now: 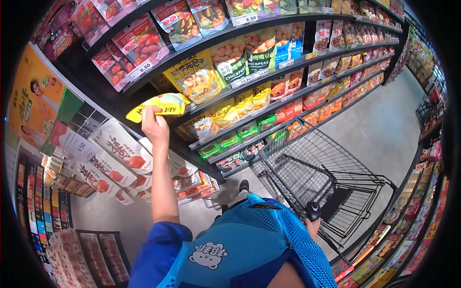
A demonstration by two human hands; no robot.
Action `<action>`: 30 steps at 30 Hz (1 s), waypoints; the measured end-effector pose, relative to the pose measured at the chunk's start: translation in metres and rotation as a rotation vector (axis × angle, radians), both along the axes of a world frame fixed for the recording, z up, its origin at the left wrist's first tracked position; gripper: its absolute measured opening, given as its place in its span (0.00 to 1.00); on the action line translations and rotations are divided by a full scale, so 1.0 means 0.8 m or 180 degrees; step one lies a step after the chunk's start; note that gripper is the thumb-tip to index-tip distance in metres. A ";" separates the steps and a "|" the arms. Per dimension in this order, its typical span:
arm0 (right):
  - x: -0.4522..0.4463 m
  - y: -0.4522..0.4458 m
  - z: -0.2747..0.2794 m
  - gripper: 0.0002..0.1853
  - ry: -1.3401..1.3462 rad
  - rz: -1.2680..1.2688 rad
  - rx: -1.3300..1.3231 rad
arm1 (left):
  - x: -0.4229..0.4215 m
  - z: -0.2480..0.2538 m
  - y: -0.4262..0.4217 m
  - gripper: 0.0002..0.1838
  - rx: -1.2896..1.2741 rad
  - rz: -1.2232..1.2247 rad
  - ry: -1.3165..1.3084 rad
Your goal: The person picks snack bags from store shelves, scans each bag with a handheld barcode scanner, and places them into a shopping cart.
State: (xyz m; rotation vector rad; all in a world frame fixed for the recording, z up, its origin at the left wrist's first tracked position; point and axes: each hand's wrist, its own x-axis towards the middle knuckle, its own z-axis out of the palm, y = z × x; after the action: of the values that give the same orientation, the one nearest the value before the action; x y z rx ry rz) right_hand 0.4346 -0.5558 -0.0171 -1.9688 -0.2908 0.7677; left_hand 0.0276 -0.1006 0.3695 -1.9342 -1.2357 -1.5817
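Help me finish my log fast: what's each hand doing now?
Left hand: closed, holding the yellow packet.
Right hand: at the black cart handle; grip cannot be told.

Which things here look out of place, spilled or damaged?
I see nothing spilled or damaged. Only one yellow snack pouch stands out: the left hand holds it tilted, out in the air, while other yellow pouches stand in a row.

Well lit. Reads clear nr grip of L hand; dims under shelf just above; bows heavily, blackens at far edges.
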 end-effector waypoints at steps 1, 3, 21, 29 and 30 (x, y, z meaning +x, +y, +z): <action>-0.003 0.004 0.015 0.20 0.0051 -0.0027 0.0013 | 0.006 0.008 -0.011 0.09 0.0259 -0.0216 -0.0036; -0.009 0.011 0.041 0.20 0.0068 -0.0019 -0.0008 | 0.014 0.027 -0.034 0.06 0.0357 -0.0572 -0.0130; -0.003 -0.002 0.196 0.24 0.0536 -0.0915 0.1981 | 0.357 0.021 -0.203 0.16 -0.4012 -0.8033 -0.2806; -0.041 -0.027 0.291 0.29 0.1081 -0.0483 0.3276 | 0.412 -0.061 -0.231 0.12 -0.5650 -0.8691 -0.3604; -0.045 -0.027 0.292 0.31 0.1020 -0.0525 0.3111 | 0.414 -0.069 -0.230 0.10 -0.5625 -0.8945 -0.3442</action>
State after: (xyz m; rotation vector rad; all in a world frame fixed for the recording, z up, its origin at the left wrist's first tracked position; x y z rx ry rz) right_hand 0.3983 -0.5776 0.2163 -0.9231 -0.2390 0.6413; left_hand 0.3589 -0.2844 0.3143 0.2942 -0.5807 0.0677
